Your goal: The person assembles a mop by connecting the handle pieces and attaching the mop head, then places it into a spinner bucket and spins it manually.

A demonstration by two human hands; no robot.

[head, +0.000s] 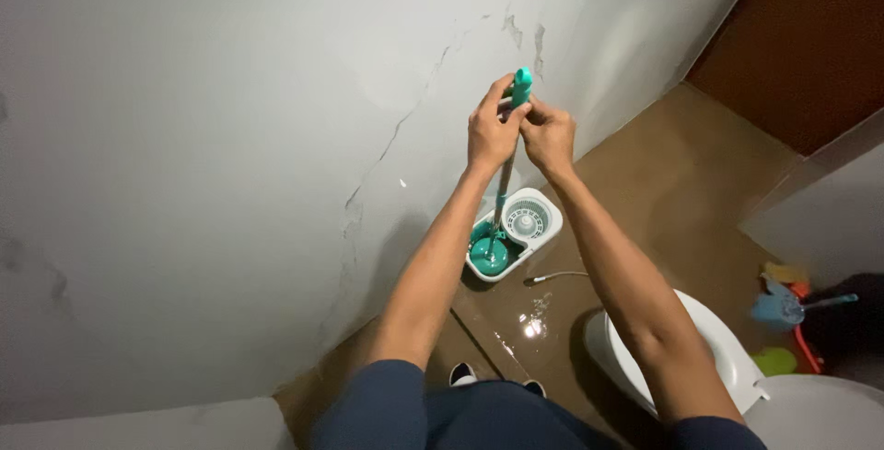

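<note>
At the frame's centre, the left hand (491, 133) and right hand (549, 137) both grip the teal mop handle (521, 87), whose head sits in the white-and-teal spin bucket (512, 233) on the wet brown floor (663, 183) below. A white toilet (727, 358) is cut off at lower right. The small coloured items (783, 307) at right are hard to make out.

Teal-tipped mop handle (516, 123) standing nearly upright, gripped at the top by both hands, its round teal mop head (489, 253) pressed down into the left compartment of a white and teal spin bucket (543, 229) on the wet brown floor by the wall.
</note>
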